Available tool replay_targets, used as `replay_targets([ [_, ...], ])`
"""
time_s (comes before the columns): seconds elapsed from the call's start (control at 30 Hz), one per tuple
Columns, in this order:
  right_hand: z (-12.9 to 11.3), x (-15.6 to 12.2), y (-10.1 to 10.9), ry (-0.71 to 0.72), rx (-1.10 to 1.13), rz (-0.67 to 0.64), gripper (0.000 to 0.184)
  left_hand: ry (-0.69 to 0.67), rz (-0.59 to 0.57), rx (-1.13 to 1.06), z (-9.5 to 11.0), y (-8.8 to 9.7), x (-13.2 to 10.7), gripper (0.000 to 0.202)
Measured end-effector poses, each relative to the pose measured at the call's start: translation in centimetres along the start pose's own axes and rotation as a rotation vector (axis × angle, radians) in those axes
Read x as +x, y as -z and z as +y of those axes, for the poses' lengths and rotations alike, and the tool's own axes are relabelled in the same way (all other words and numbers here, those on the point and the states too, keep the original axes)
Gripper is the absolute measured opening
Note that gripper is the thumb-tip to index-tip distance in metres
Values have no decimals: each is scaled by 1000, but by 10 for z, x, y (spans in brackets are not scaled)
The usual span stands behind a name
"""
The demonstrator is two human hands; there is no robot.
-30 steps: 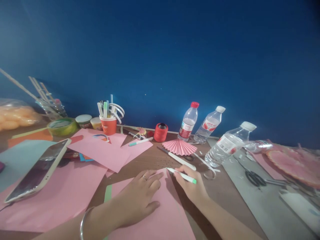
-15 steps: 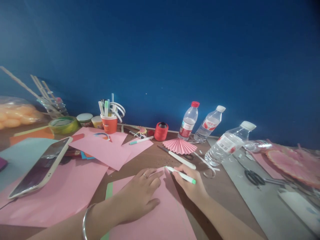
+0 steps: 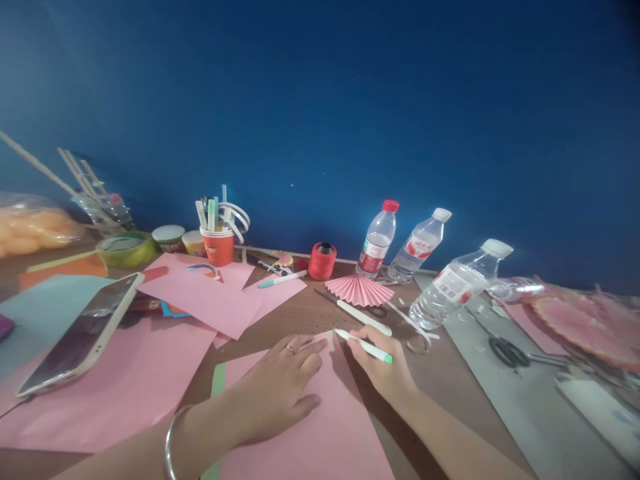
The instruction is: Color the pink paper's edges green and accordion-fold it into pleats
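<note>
A pink sheet of paper [image 3: 320, 440] lies in front of me, with a green strip [image 3: 219, 380] showing along its left side. My left hand [image 3: 280, 393] rests flat on the sheet, fingers stretched out. In my right hand [image 3: 383, 363] is a white marker [image 3: 367, 348] with a green end, pinched between thumb and fingers. Its tip is at the sheet's far right corner. Just beyond the marker lie a white-handled knife [image 3: 364, 317] and a pleated pink paper fan [image 3: 360, 291].
Water bottles [image 3: 377, 240] stand behind the fan, near a red thread spool [image 3: 323, 260]. An orange paper cup [image 3: 219, 247] holds pens. A phone [image 3: 83, 337] lies on pink paper at left. Scissors [image 3: 510, 351] lie on a grey board [image 3: 493, 393] at right, near pink paper rosettes [image 3: 585, 323].
The marker tip has shifted very slightly to the right at the sheet's far corner. My left hand stays in place on the paper.
</note>
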State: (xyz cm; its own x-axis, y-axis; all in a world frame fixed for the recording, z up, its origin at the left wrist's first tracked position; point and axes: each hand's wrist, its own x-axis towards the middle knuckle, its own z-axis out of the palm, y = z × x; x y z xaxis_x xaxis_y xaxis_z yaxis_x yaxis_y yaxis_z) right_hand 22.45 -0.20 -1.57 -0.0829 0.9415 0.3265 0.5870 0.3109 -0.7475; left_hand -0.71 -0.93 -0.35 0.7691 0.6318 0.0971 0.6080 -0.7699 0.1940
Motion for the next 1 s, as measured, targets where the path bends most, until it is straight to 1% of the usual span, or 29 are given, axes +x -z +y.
replay_targets([
  [0.1,1,0,0,38,19,-63,18,-1,-7,4,0,0,1,46],
  [0.17,1,0,0,28,13,-46,18,2,-12,8,1,0,1,45],
  [0.23,1,0,0,0,10,-17,19,2,-17,13,1,0,1,39],
  [0.3,2,-1,1,11,21,-39,18,0,-19,21,2,1,1,37],
  [0.37,2,-1,1,34,21,-63,17,-2,-22,30,2,1,1,39],
  [0.5,3,-1,1,5,-2,-4,19,-1,-28,32,2,3,2,35],
  [0.63,4,-2,1,46,11,-67,19,0,-6,15,2,2,2,41],
  [0.77,3,-1,1,23,5,-25,21,-3,10,13,2,0,1,39],
  [0.87,2,-1,1,38,15,-56,20,-6,4,19,2,0,1,43],
  [1.0,2,-1,1,13,-3,-17,20,7,-16,32,2,1,1,36],
])
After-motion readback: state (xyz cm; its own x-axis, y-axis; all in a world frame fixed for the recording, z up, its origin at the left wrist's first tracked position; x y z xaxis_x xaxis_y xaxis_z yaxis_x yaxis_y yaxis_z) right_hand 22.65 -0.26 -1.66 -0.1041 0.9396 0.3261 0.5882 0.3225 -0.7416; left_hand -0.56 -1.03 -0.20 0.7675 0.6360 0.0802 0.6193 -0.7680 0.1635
